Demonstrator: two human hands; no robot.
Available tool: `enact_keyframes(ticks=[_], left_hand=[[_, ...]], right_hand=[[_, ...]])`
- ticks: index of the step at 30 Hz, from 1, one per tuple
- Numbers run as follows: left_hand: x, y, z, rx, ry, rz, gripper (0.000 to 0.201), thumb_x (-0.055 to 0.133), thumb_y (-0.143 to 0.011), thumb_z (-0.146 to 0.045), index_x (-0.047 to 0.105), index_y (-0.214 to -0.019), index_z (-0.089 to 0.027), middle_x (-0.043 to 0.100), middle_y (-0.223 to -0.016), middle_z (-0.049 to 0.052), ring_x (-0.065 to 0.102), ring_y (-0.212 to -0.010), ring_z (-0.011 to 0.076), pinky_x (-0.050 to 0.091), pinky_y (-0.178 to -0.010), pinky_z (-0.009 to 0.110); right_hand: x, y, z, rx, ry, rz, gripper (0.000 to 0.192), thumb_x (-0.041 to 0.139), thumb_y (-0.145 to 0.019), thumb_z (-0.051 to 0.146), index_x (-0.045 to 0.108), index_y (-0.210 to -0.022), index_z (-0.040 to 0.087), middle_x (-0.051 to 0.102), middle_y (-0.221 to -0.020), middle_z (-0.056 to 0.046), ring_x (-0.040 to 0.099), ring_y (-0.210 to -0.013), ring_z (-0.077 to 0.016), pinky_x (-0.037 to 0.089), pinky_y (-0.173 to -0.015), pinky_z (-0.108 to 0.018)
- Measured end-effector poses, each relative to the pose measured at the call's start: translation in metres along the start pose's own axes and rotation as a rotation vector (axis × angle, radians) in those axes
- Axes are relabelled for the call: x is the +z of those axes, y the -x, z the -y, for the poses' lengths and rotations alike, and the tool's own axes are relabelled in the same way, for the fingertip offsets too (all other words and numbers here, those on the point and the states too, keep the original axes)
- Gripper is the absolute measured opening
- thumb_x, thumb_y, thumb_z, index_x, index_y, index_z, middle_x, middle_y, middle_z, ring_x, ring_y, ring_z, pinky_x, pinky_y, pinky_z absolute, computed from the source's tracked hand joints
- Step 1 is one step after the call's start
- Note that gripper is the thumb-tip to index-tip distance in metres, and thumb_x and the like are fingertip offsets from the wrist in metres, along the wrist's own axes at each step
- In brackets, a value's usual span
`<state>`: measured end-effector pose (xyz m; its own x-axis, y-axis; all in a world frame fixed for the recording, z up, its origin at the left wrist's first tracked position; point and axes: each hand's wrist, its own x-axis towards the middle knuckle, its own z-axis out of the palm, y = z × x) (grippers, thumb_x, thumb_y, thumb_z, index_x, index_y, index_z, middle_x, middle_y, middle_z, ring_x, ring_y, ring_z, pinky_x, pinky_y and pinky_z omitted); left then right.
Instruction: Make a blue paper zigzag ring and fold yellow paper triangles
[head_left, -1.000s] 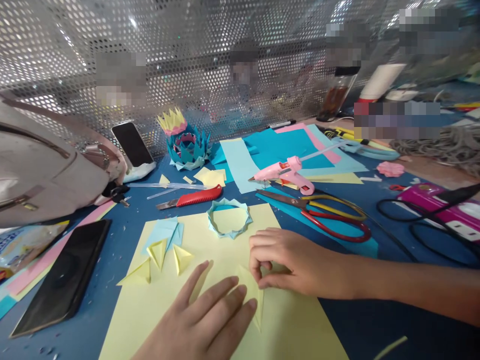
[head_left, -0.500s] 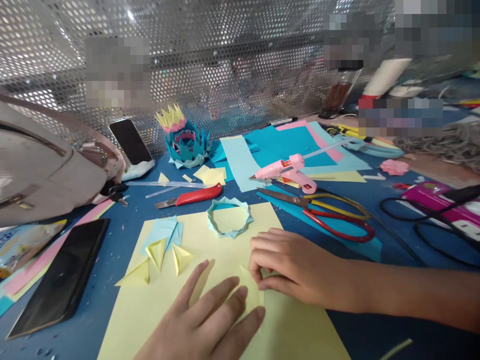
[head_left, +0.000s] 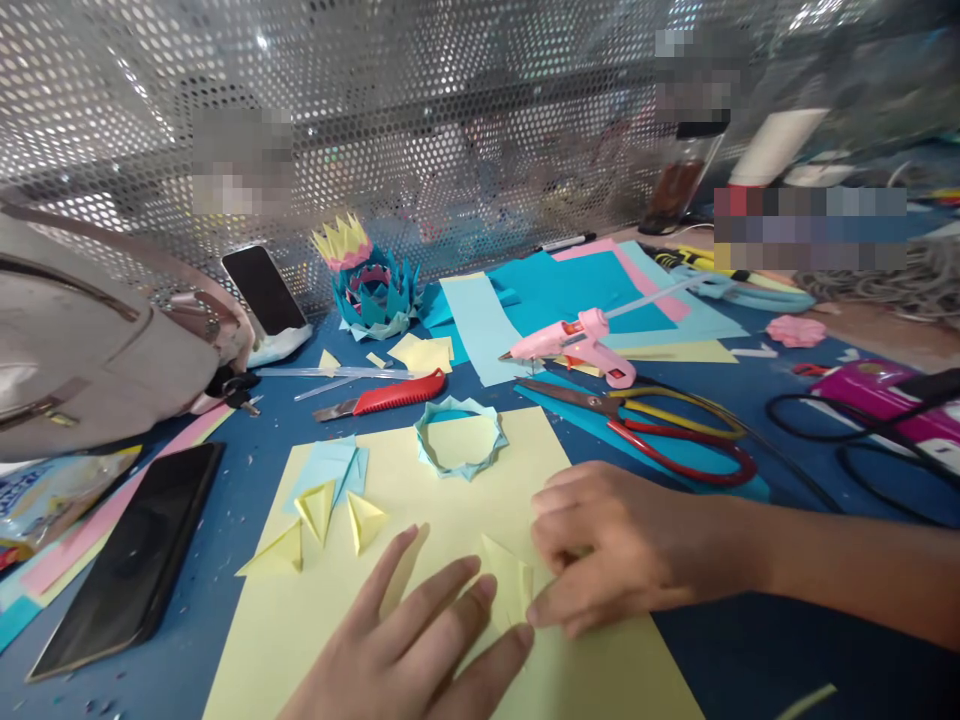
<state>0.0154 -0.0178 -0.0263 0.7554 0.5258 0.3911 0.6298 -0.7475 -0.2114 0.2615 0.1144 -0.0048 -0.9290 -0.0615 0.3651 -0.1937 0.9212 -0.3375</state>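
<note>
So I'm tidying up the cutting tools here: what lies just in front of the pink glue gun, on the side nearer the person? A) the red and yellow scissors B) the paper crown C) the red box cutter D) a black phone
A: the red and yellow scissors lie right below the pink glue gun in the view, while the red box cutter sits off to the left.

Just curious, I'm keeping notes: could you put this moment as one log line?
left hand: flat on yellow sheet | right hand: pinching folded yellow paper piece | nearby: blue paper ring, scissors
</note>
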Motion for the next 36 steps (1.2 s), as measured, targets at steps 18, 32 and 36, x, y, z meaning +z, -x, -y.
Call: enact_keyframes(ticks=[18, 32, 36], left_hand=[[0.004, -0.004, -0.004, -0.172, 0.381, 0.007, 0.034, 0.038, -0.105, -0.039, 0.064, -0.12, -0.022, 0.068, -0.108, 0.003, 0.057, -0.118, 0.016, 0.011, -0.125, 0.043], [-0.021, -0.027, 0.016, -0.366, 0.677, 0.133, 0.012, 0.058, -0.096, -0.016, 0.06, -0.086, -0.023, 0.062, -0.084, -0.005, 0.063, -0.081, 0.0101, 0.024, -0.119, 0.044], [-0.016, -0.022, 0.02, -0.368, 0.725, 0.071, 0.015, 0.058, -0.097, -0.019, 0.063, -0.084, -0.023, 0.063, -0.085, -0.004, 0.062, -0.082, 0.011, 0.025, -0.118, 0.043]], right_hand=[[0.0, -0.003, -0.001, -0.16, 0.272, -0.037, 0.024, 0.051, -0.103, 0.03, 0.071, -0.101, 0.017, 0.071, -0.095, -0.003, 0.058, -0.082, -0.0155, 0.04, -0.069, -0.033], [0.005, 0.002, 0.006, -0.216, 0.276, -0.01, 0.028, 0.049, -0.103, 0.033, 0.068, -0.109, 0.014, 0.073, -0.098, -0.005, 0.063, -0.094, -0.0166, 0.046, -0.069, -0.032], [0.006, 0.001, 0.008, -0.203, 0.288, 0.005, 0.032, 0.046, -0.104, 0.035, 0.069, -0.107, 0.013, 0.072, -0.096, -0.007, 0.063, -0.095, -0.0171, 0.047, -0.07, -0.031]])
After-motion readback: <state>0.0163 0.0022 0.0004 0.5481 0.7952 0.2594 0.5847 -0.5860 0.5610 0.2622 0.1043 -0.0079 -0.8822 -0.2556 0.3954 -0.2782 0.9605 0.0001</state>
